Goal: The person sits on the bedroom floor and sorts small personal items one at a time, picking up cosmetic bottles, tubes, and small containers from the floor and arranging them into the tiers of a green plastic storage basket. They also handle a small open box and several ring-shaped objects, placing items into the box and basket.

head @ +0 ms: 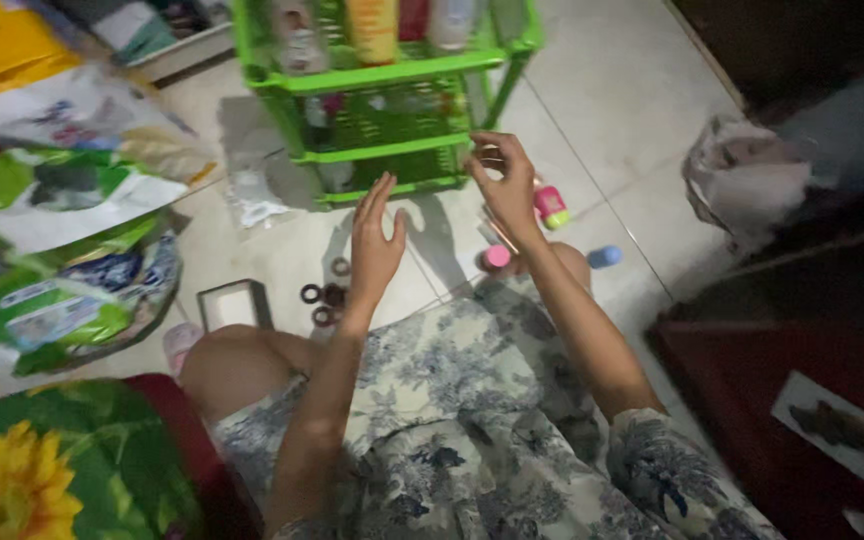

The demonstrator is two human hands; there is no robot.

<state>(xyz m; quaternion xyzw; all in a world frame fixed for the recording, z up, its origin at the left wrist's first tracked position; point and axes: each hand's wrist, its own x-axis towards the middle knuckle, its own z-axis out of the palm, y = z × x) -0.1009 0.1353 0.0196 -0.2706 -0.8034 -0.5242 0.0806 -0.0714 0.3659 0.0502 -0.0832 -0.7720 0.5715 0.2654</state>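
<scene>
Pale floor tiles [592, 120] fill a dim room where a person sits cross-legged in a blue-flowered dress, both bare hands raised before a green plastic rack [392, 75]. Fingers of the right hand [507, 190] curl loosely, thumb and forefinger near each other at the rack's lower shelf edge; whether they pinch anything cannot be told. The left hand [374, 240] is empty, fingers straight and slightly spread, palm turned inward, just short of the rack. Just below the right fingers a small pink-and-green bottle [552, 207] lies on the tiles, likely light, smooth, a little slippery, best taken round its middle. Nearby sit a pink-capped bottle [496, 257] and a blue cap [604, 257]. Under the left hand lie dark rings [324, 297] and a small open box [234, 304]. Farther left, printed plastic bags [62, 250]; far right, a crumpled white bag [747, 180].
</scene>
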